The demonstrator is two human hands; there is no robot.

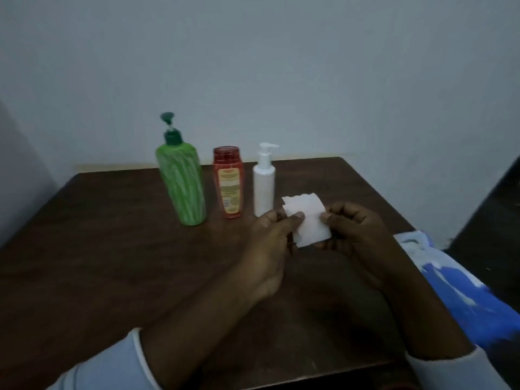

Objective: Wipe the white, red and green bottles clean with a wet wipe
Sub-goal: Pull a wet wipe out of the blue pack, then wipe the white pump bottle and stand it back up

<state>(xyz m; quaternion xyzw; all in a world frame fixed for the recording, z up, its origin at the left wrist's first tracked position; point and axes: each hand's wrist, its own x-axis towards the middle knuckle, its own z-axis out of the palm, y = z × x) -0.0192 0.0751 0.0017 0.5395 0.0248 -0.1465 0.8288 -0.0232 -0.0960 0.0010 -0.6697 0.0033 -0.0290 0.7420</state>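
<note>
Three bottles stand upright in a row at the back of the dark wooden table (112, 249): a tall green pump bottle (183, 184) on the left, a red bottle (228, 184) with a yellow label in the middle, and a slim white pump bottle (264, 184) on the right. Just in front of the white bottle I hold a white wet wipe (308, 218) between both hands. My left hand (270, 243) pinches its left edge with thumb and fingers. My right hand (354, 232) pinches its right edge. The wipe's lower part is partly hidden by my fingers.
A pale wall rises right behind the table's far edge. A blue and white patterned cloth (464, 285) lies off the table's right side. A dark surface (489, 220) shows at the far right. Light sleeves cover both forearms at the bottom.
</note>
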